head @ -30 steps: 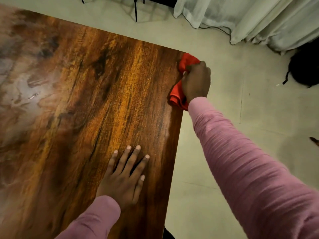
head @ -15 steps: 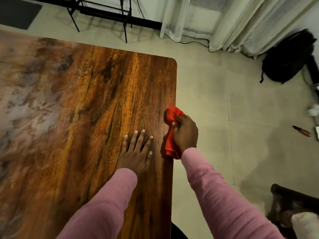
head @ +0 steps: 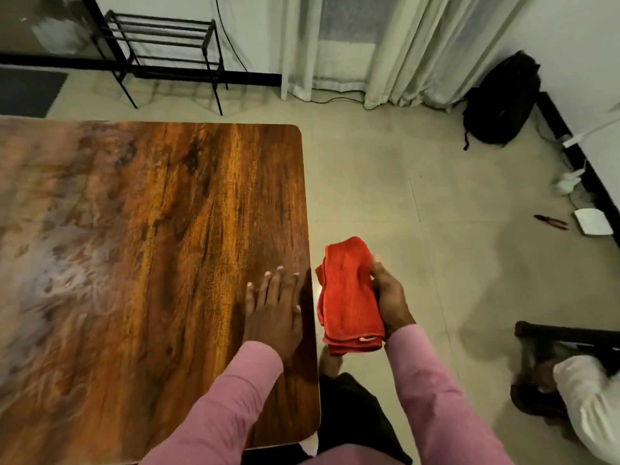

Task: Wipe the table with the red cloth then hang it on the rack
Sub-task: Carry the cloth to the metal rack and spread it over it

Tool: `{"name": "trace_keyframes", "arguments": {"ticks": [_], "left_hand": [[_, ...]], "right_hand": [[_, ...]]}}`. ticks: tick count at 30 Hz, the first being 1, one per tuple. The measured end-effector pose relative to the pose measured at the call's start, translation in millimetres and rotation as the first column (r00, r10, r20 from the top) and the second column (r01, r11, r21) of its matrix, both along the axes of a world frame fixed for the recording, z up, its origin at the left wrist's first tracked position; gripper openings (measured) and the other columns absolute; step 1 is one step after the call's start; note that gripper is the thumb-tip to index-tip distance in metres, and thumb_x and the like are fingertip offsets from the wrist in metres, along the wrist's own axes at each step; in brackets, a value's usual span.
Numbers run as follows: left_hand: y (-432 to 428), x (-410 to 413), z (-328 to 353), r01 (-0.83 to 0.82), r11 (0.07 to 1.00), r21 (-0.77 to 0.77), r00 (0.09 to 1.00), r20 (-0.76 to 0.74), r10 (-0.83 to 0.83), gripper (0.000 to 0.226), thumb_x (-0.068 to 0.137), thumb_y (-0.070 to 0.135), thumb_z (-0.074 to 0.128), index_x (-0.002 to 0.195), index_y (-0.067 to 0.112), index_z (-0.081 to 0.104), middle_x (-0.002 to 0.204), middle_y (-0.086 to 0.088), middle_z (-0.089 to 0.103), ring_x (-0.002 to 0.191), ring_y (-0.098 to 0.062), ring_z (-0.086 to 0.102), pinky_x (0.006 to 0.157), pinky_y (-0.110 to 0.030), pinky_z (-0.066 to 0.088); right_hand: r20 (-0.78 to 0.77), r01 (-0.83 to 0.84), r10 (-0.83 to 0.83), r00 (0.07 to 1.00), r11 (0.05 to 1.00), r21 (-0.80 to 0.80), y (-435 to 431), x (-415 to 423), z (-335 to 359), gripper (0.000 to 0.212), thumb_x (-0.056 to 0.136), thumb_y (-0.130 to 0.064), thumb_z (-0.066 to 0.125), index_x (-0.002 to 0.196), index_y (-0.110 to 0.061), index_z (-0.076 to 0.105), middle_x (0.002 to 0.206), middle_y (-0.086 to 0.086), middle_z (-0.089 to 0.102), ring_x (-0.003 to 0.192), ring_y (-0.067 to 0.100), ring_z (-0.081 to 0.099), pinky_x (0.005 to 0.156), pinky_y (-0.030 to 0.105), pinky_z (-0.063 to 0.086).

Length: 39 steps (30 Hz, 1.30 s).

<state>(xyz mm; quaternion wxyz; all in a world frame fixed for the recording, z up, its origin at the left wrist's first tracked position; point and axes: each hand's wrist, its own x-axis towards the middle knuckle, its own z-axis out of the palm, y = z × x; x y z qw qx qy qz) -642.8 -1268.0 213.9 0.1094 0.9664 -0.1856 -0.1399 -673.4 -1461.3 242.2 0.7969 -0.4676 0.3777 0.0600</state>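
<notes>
Wood-grain tabletop [head: 151, 246] is filling the left half of frame, with glare washing out its left side. Left hand [head: 273, 313] is lying flat on it near the right edge, fingers straight. Floor [head: 419, 182] is carrying rack [head: 167, 45] upper left, black backpack [head: 501, 102] upper right, pliers [head: 552, 222] and white box [head: 593, 222] far right.

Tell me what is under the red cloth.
Floor and part of a foot, not the table. The right hand grips the red cloth; fingers beneath it are hidden.

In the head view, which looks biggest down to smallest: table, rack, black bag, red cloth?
table
rack
black bag and red cloth look about alike; the cloth is nearer the camera, so no ranking.
</notes>
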Motion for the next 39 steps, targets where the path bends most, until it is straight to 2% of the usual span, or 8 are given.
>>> {"name": "trace_keyframes", "arguments": {"ticks": [2, 4, 7, 12, 16, 23, 30, 39], "left_hand": [[-7.3, -11.1, 10.3, 0.036, 0.999, 0.031, 0.999, 0.035, -0.037, 0.059, 0.097, 0.036, 0.03, 0.152, 0.028, 0.008, 0.162, -0.004, 0.004, 0.148, -0.026, 0.001, 0.116, -0.048, -0.008], [-19.4, -18.0, 17.1, 0.05, 0.997, 0.065, 0.997, 0.058, -0.053, 0.061, 0.097, 0.039, 0.03, 0.152, 0.027, 0.006, 0.161, -0.006, 0.004, 0.148, -0.028, 0.001, 0.116, -0.051, -0.008], [-46.4, -19.2, 20.4, 0.046, 0.992, 0.116, 0.996, 0.066, -0.054, 0.062, 0.096, 0.042, 0.03, 0.151, 0.028, 0.005, 0.161, -0.008, 0.003, 0.148, -0.031, 0.0, 0.116, -0.055, -0.005], [-102.0, -13.4, 19.2, -0.016, 0.993, 0.116, 0.998, 0.056, 0.009, 0.065, 0.093, 0.057, 0.011, 0.152, 0.03, 0.002, 0.16, -0.009, -0.005, 0.147, -0.032, -0.002, 0.115, -0.053, -0.011], [-145.6, -3.4, 16.3, -0.028, 0.991, 0.131, 0.999, 0.048, 0.022, 0.066, 0.09, 0.062, -0.003, 0.149, 0.034, -0.014, 0.158, -0.005, -0.018, 0.147, -0.03, -0.011, 0.114, -0.053, -0.016], [-200.3, 30.0, 32.7, -0.029, 0.987, 0.158, 0.996, 0.089, 0.015, 0.061, 0.097, 0.053, 0.018, 0.152, 0.029, 0.009, 0.161, -0.009, -0.006, 0.147, -0.031, -0.007, 0.114, -0.053, -0.015], [-220.2, 99.7, 43.8, -0.044, 0.989, 0.143, 0.995, 0.099, 0.03, 0.06, 0.097, 0.048, 0.026, 0.152, 0.028, 0.014, 0.161, -0.009, -0.001, 0.148, -0.03, -0.004, 0.114, -0.053, -0.014], [-226.8, 247.4, 41.0, -0.025, 0.99, 0.139, 0.996, 0.093, 0.012, 0.06, 0.097, 0.051, 0.019, 0.152, 0.032, 0.003, 0.161, -0.007, -0.005, 0.147, -0.03, -0.008, 0.111, -0.053, -0.021]], "right_hand": [[0.012, -0.067, 0.067, 0.998, 0.997, -0.039, -3.7, -7.7, 3.3, 0.037, 0.09, -0.027, 0.058, 0.123, -0.011, 0.057, 0.109, 0.018, 0.069, 0.095, 0.041, 0.066, 0.079, 0.053, 0.055], [0.006, -0.073, 0.074, 0.997, 0.994, -0.086, -12.2, -10.2, 7.0, 0.029, 0.092, -0.023, 0.055, 0.119, -0.017, 0.058, 0.107, 0.012, 0.07, 0.094, 0.037, 0.068, 0.076, 0.048, 0.056], [-0.006, -0.129, 0.129, 0.992, 0.985, -0.113, -36.6, -10.0, 9.0, 0.023, 0.098, -0.032, 0.046, 0.119, -0.026, 0.055, 0.109, 0.005, 0.069, 0.098, 0.03, 0.067, 0.081, 0.046, 0.056], [-0.015, -0.233, 0.237, 0.971, 0.94, -0.25, -98.0, -2.3, 0.9, 0.018, 0.095, -0.047, 0.044, 0.108, -0.038, 0.052, 0.11, -0.004, 0.065, 0.09, 0.013, 0.069, 0.064, 0.027, 0.057], [0.012, -0.186, 0.193, 0.981, 0.962, -0.201, -151.4, 10.2, -1.6, 0.023, 0.093, -0.046, 0.049, 0.11, -0.033, 0.058, 0.104, 0.0, 0.072, 0.09, 0.02, 0.071, 0.065, 0.032, 0.058], [-0.002, -0.24, 0.246, 0.969, 0.941, -0.238, -202.4, 51.9, 5.0, 0.028, 0.094, -0.049, 0.046, 0.105, -0.027, 0.06, 0.089, -0.003, 0.074, 0.08, 0.019, 0.072, 0.058, 0.027, 0.056], [0.025, -0.281, 0.295, 0.955, 0.929, -0.239, -212.4, 125.4, 15.5, 0.03, 0.095, -0.049, 0.042, 0.104, -0.027, 0.06, 0.088, -0.006, 0.075, 0.081, 0.018, 0.072, 0.06, 0.027, 0.057], [0.044, -0.278, 0.311, 0.95, 0.899, -0.339, -222.0, 259.6, 34.2, 0.037, 0.093, -0.054, 0.041, 0.109, -0.027, 0.059, 0.091, -0.004, 0.074, 0.081, 0.02, 0.072, 0.058, 0.026, 0.057]]}}
